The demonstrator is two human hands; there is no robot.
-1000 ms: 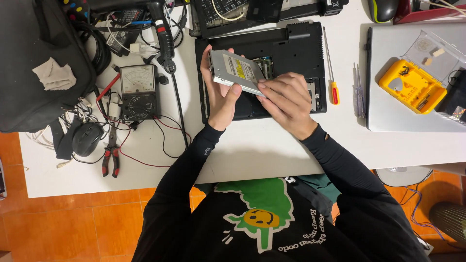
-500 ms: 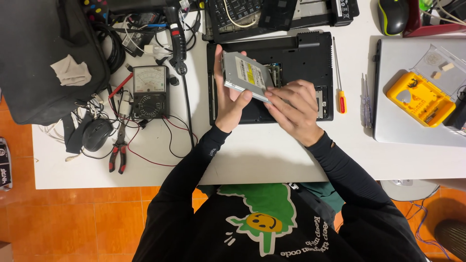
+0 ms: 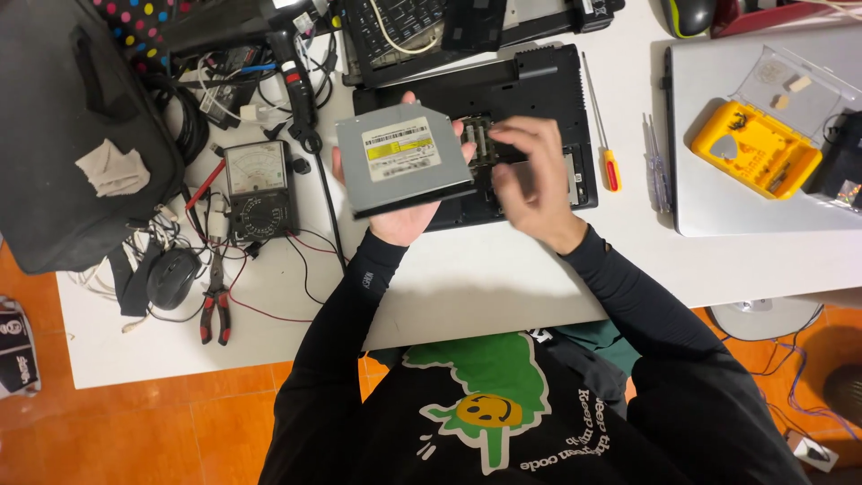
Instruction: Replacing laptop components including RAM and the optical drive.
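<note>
The left hand [image 3: 401, 211] grasps the flat grey metal optical drive [image 3: 404, 168], lifted clear of the black upturned laptop base [image 3: 530, 85]; the right hand [image 3: 530, 180] hovers released. The drive-removal step appears in hand; next, the drive needs a bare spot to rest.

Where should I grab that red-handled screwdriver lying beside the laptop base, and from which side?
Take the red-handled screwdriver by its red handle at the near end, coming from above. It lies flat on the table, its thin shaft pointing away, with free space right of the laptop base.

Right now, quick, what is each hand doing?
Left hand: closed around the grey optical drive, holding it above the black laptop.
Right hand: open, holding nothing, blurred, just beside the drive's edge.
</note>
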